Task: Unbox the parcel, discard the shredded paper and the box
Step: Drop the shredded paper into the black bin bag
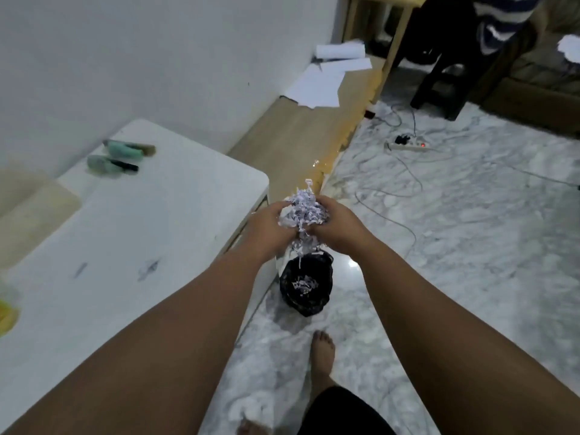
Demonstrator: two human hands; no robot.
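A clump of white shredded paper (pixel 303 211) is cupped between my left hand (pixel 266 226) and my right hand (pixel 337 226), both closed around it from the sides. Strands hang down from the clump and some are falling. Directly below stands a small bin lined with a black bag (pixel 307 285) on the marble floor, with shredded paper lying inside it. The box is partly visible at the left edge as a blurred tan shape (pixel 31 211) on the white table (pixel 141 230).
Two green-handled tools (pixel 120 155) lie at the table's far side. A wooden bench (pixel 301 133) with white sheets runs along the wall. Cables and a power strip (pixel 408 146) cross the marble floor to the right. My bare feet (pixel 323 356) stand near the bin.
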